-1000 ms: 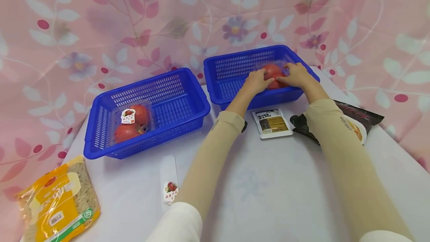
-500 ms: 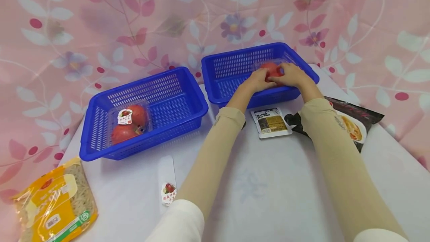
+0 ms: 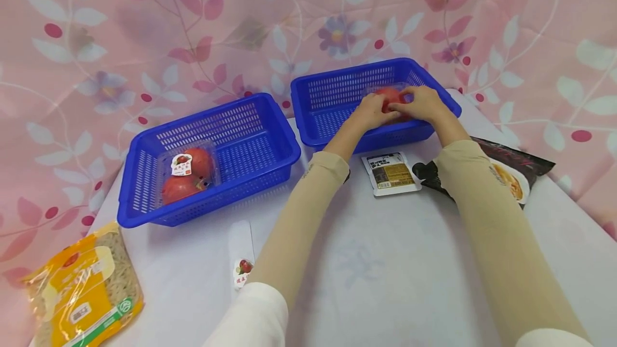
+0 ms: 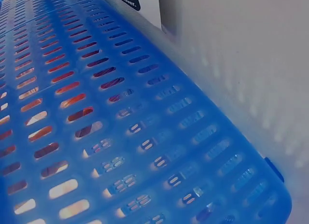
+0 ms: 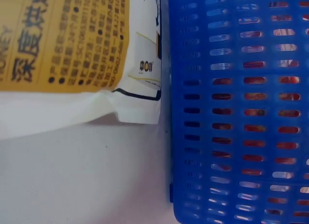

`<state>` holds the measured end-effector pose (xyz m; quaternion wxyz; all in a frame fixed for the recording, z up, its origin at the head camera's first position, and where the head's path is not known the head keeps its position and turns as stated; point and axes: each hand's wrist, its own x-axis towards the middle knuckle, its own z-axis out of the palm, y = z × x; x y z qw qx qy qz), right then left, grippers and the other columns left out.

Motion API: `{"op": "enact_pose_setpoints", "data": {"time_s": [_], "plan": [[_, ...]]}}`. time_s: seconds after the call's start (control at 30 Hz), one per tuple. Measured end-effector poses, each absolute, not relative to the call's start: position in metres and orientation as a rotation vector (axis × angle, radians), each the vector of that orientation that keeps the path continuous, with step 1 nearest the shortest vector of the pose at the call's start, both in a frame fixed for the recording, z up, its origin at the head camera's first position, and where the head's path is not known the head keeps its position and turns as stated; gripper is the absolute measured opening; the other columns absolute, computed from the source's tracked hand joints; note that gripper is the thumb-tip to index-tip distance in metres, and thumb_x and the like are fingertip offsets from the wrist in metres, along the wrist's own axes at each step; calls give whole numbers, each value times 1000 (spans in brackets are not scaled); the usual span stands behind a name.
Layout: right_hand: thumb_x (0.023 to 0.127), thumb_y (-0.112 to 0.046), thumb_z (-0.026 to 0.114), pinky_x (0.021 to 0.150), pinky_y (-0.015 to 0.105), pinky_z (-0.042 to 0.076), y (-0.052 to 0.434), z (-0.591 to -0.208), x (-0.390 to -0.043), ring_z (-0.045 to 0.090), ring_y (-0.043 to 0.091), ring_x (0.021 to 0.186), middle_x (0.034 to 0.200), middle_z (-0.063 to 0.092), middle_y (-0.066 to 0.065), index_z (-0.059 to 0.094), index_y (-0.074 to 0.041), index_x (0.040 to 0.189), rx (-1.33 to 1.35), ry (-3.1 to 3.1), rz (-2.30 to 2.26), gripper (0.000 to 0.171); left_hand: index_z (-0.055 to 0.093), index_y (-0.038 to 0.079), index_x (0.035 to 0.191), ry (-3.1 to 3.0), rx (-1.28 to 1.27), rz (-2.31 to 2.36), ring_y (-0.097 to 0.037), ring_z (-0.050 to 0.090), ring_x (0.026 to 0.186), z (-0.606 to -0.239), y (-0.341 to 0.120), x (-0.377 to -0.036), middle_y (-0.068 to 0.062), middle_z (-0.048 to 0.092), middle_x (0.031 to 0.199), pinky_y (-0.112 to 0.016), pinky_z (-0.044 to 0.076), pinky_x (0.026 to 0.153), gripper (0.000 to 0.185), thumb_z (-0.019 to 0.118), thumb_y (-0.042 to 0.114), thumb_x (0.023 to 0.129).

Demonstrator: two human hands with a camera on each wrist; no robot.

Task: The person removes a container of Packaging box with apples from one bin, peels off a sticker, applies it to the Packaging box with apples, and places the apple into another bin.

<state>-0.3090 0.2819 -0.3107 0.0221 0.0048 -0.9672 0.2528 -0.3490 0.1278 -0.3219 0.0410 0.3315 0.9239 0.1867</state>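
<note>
two hands on a pack of red fruit in the far basket

two hands meet inside the right blue basket (image 3: 337, 92), where the left hand (image 3: 368, 113) and the right hand (image 3: 421, 103) curl their fingers around a clear pack of red fruit (image 3: 390, 96) from either side. the pack sits in the basket's right half, near its front wall. both forearms wear tan sleeves and reach across the white table (image 3: 385, 261).

a second, left blue basket (image 3: 250, 127) stands just beside the first and holds another clear fruit pack with a label (image 3: 185, 173) in its left half. in front of the right basket lies a small white and brown sachet (image 3: 390, 174), its edge close against the basket wall in the right wrist view. a dark snack bag (image 3: 511, 173) lies partly under the right forearm. a yellow bag of noodles (image 3: 79, 291) rests at the table's near left corner, and a small white strip with a fruit sticker (image 3: 242, 253) lies beside the left arm. a pink floral curtain (image 3: 144, 25) hangs behind.
</note>
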Motion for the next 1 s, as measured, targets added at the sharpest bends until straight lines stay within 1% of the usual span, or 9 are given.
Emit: {"op": "enact_pose_setpoints", "data": {"time_s": [0.13,0.4,0.6,0.8,1.0], "plan": [[87,-44,56,99,56,28,282,-313,-309,36,45,121,129,44,30,45,6,129,10,-2932,825,66,53,14,122,2861,1007,612,-17,44,112,-320,126,-347,-4,49,122,-29,41,89,48,52,49,88],[93,-33,50,103,54,23,269,-318,-317,31,42,125,129,41,31,47,7,126,81,-2757,898,52,61,16,118,2989,940,813,-14,45,113,-311,112,-351,0,55,119,-26,38,91,47,63,46,82],[92,-27,51,103,53,23,257,-312,-320,32,40,125,126,44,30,52,7,120,116,-2691,903,45,61,16,119,2967,895,904,-12,44,114,-306,98,-354,1,55,120,-23,38,92,48,61,48,82],[92,-30,50,103,51,25,244,-299,-319,34,36,126,129,45,25,54,4,122,120,-2641,944,45,59,16,121,2991,917,942,-12,45,116,-293,79,-353,1,53,123,-21,37,93,50,57,50,84],[91,-31,52,103,50,25,228,-284,-316,35,33,126,130,47,22,56,1,121,149,-2590,968,44,58,15,123,3026,974,1014,-12,43,120,-279,56,-347,0,51,128,-21,35,97,50,58,48,85]]}}
